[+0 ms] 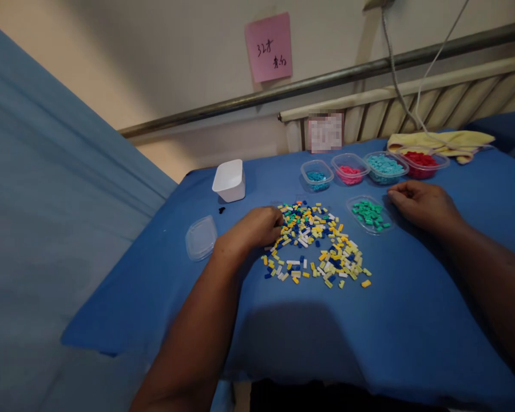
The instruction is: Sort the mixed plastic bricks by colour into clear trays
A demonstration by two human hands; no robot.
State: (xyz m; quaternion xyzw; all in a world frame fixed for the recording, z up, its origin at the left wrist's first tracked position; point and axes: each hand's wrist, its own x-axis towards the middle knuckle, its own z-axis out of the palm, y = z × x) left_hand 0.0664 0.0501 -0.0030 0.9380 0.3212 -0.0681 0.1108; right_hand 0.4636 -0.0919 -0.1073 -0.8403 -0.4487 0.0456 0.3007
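Hanging at my far left is a blue curtain (pixel 47 189), beside the blue-covered counter (pixel 146 286). On it lie a clear lid (pixel 201 237) and a small black object (pixel 222 210), with a white tub (pixel 229 182) standing behind them. My left hand (pixel 261 225) is next, its fingers curled in at the left edge of the small bricks (pixel 311 230) strewn on the counter, yellow, white, dark blue and some green; I cannot tell whether they hold one. Beyond the bricks stand a first box (pixel 315 165) of blue pieces (pixel 317 178) and a second box (pixel 347 158) of pink pieces (pixel 349 174). Then there is a shallow clear tray (pixel 351 205) of green pieces (pixel 370 214), with a third box (pixel 385 181) of light blue pieces (pixel 385 165) behind it. My right hand (pixel 423 203) has its fingers close together just beside the tray; whether anything is between them I cannot tell. A fourth box (pixel 442 162) of red pieces (pixel 420 159) stands behind that hand, near a yellow cloth (pixel 446 141)
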